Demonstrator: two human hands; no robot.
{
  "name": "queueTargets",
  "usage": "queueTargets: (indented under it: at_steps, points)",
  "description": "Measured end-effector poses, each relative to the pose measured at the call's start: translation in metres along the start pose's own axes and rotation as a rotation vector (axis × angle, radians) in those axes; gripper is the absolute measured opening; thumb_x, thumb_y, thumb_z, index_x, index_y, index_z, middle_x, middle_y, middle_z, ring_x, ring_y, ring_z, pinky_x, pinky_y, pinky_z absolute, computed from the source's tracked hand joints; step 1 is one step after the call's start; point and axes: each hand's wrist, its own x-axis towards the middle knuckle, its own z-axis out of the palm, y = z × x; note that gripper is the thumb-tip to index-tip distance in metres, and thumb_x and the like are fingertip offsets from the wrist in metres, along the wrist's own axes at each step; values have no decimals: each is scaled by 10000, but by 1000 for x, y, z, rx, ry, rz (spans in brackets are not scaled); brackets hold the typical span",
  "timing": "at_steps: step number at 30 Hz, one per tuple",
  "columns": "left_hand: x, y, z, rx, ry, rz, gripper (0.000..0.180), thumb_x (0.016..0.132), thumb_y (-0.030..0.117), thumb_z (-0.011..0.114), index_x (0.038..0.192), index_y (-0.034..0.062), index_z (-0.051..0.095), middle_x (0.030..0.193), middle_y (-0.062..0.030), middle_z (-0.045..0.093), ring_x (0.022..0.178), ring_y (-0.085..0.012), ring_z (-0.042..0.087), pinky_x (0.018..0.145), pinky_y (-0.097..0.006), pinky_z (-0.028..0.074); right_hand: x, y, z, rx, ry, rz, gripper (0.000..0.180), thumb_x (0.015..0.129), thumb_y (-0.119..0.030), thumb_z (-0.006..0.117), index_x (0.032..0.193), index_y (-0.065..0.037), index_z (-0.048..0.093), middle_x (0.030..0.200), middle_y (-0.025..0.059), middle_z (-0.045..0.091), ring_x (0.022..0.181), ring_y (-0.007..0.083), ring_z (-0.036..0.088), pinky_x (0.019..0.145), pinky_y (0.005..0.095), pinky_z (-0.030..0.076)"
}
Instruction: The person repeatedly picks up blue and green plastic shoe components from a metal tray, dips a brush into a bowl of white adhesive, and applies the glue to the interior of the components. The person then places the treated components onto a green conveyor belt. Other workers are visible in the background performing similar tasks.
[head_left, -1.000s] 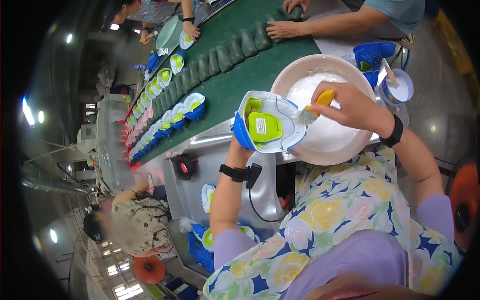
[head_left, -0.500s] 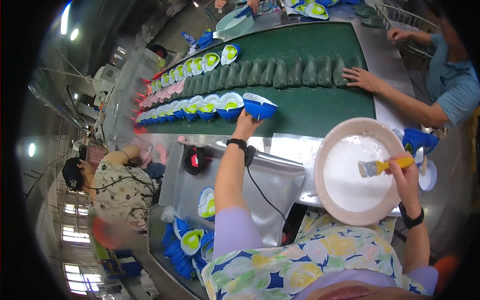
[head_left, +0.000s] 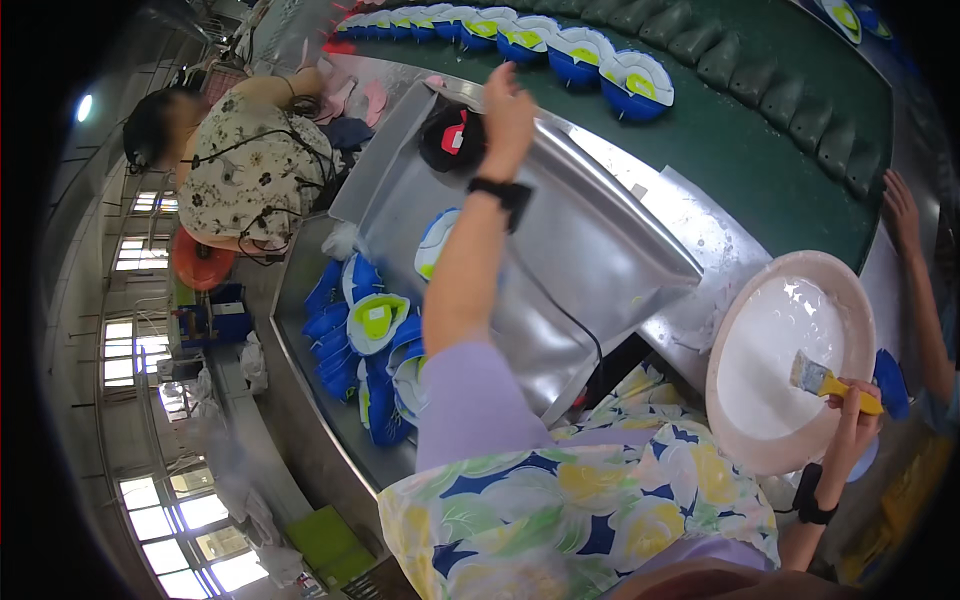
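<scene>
My right hand (head_left: 852, 408) is closed on the yellow handle of a flat paintbrush (head_left: 822, 378), its bristles over white liquid in a pale pink basin (head_left: 718, 400). My left hand (head_left: 508, 118) holds nothing and has its fingers loosely apart, above the far edge of a metal tray, beside a black round object with a red label (head_left: 452, 138). Just beyond that hand runs a row of blue shoe uppers with white linings and lime-green patches; the nearest shoe upper (head_left: 638, 88) ends the row. A pile of similar uppers (head_left: 360, 335) lies left of my left arm.
A green conveyor belt (head_left: 740, 190) carries the uppers and a row of dark shoe soles (head_left: 780, 95). The metal tray (head_left: 560, 270) lies before me, a black cable across it. Another person's hand (head_left: 900, 210) rests at the right; a person in a floral top (head_left: 255, 165) is at the left.
My left hand has let go of the blue shoe upper, now at the row's end, and drawn back toward the tray. My view has turned left; the right hand still holds the brush over the basin.
</scene>
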Motion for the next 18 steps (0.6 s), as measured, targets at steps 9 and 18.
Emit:
queueTargets:
  at_steps: [9,18]
  points:
    - [-227,-38,-195,1033,-746,-126,630,730,244,730,1258,-30,521,1225,-265,575,1144,-358,573,1009,-408,432,7,-2,27,200,-146,42,131,990,-156,543,1010,-27,551,872,48,600,697,93,568,645,221,468]
    - [-209,77,-162,-870,-412,-869,543,864,182,676,1322,17,437,1242,-103,593,1119,-217,589,958,-368,477,-11,5,20,-7,-208,-46,125,936,-134,606,957,-14,580,832,57,633,727,117,588,674,257,468]
